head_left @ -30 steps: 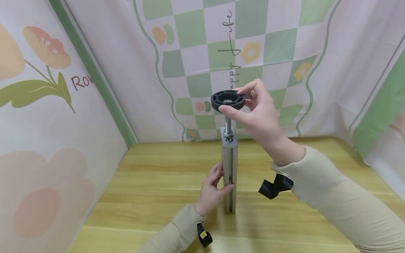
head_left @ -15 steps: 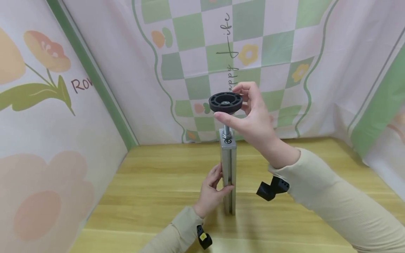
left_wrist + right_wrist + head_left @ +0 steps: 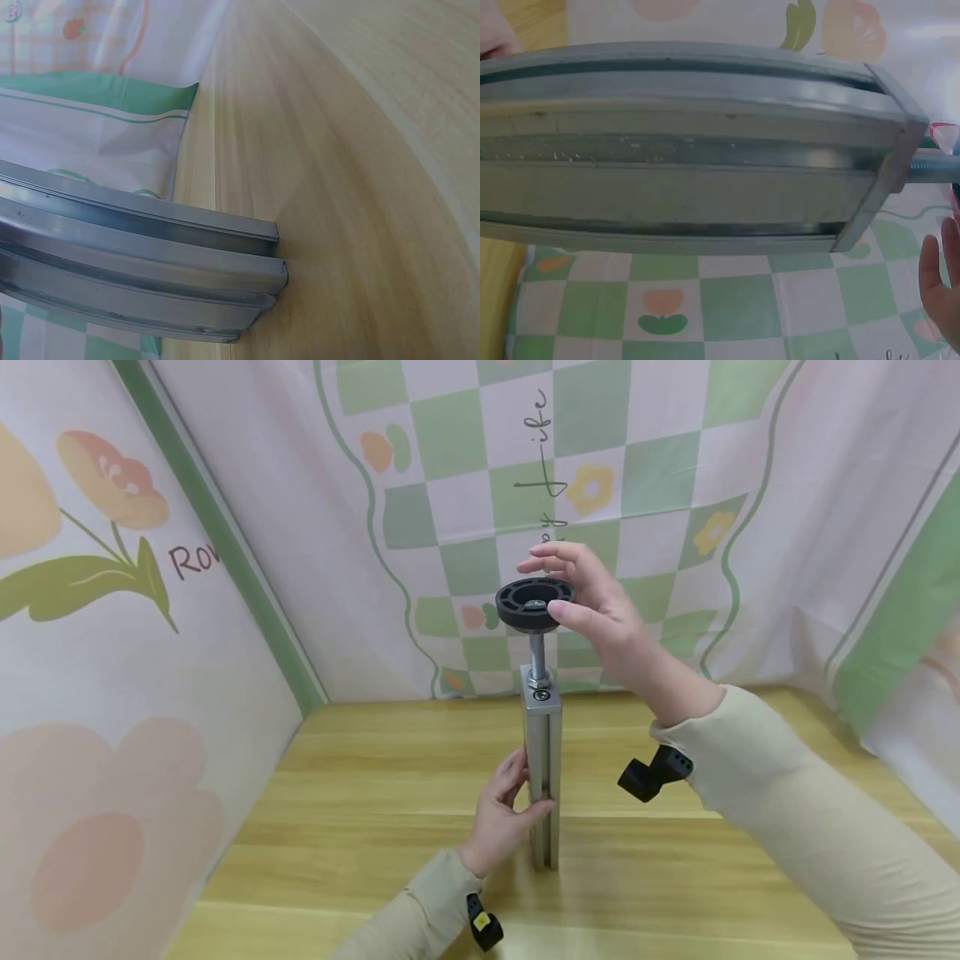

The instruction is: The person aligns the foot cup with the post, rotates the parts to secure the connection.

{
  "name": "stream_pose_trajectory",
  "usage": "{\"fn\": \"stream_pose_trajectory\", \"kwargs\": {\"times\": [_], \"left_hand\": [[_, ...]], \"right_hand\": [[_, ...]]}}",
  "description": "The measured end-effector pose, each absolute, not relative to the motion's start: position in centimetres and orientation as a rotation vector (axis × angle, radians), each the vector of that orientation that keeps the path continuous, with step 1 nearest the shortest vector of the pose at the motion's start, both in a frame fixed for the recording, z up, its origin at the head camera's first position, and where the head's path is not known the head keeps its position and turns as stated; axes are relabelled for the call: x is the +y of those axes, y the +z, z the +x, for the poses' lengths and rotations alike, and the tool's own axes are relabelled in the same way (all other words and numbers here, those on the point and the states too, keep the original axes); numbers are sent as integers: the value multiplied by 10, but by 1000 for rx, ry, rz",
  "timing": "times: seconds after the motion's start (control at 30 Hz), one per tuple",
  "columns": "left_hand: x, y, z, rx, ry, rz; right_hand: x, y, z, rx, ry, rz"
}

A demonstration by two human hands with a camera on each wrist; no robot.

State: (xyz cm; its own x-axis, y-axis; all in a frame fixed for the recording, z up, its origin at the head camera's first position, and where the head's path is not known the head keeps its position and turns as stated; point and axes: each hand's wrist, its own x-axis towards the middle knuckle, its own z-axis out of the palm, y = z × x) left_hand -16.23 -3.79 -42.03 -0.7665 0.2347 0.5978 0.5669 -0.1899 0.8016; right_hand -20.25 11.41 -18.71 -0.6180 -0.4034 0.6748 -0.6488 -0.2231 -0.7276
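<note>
An aluminium profile (image 3: pixel 537 743) stands upright on the wooden table, its lower end meeting the tabletop in the left wrist view (image 3: pixel 142 251). My left hand (image 3: pixel 495 822) grips it low down, thumb across the near side and fingers behind. A metal end plate (image 3: pixel 543 697) caps the top, and a threaded rod (image 3: pixel 537 653) with a nut rises from it. On that rod sits a round black levelling foot (image 3: pixel 517 615), ring side up. My right hand (image 3: pixel 600 597) is spread beside the foot, thumb overlapping its right rim and fingers loosely extended behind and above.
The wooden table (image 3: pixel 375 777) runs back to a green-and-white checked curtain (image 3: pixel 465 568). Another printed curtain (image 3: pixel 150 677) hangs along the left side. Small black camera mounts (image 3: pixel 652 774) sit on both wrists.
The right hand first turns at the foot's rim, then its fingers loosen and lift up and away to the right. The foot stays on the rod; the left hand has not moved.
</note>
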Motion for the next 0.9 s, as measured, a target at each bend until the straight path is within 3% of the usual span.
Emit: {"fn": "stream_pose_trajectory", "kwargs": {"times": [0.27,0.9], "left_hand": [[-38,-420,-162,-1832,-2037,-943],[-37,-422,-164,-1786,-2026,-971]], "right_hand": [[120,-185,-208,-1787,2112,1499],[112,-189,-195,-1777,2126,1109]]}}
